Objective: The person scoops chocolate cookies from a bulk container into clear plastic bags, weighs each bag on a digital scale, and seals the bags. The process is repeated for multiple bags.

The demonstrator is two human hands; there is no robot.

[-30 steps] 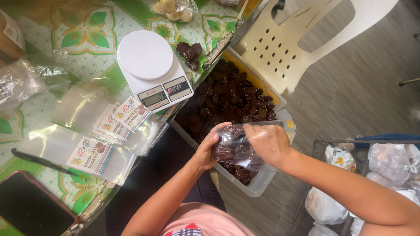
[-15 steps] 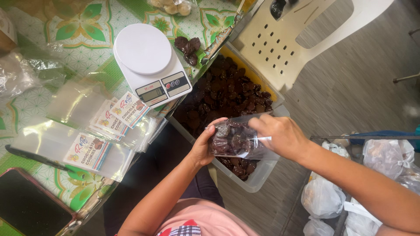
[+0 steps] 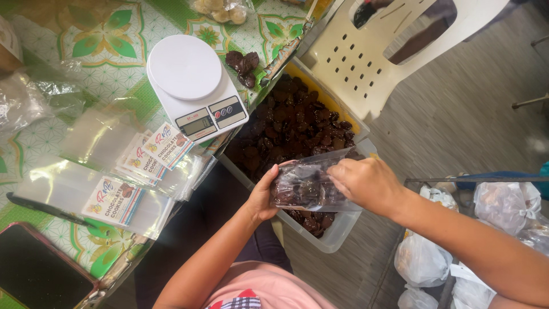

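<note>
The person wears a pink top (image 3: 269, 289) with a red-and-white checked patch (image 3: 240, 301), forearms bare

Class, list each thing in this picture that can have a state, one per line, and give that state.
clear bag: part filled with dark cookies, held over the bin
left hand: gripping the bag's end
right hand: fingers at the bag's top
plastic bin: open, holding dark cookies
kitchen scale: platform bare
empty labelled bags: lying flat
phone: screen dark
</note>
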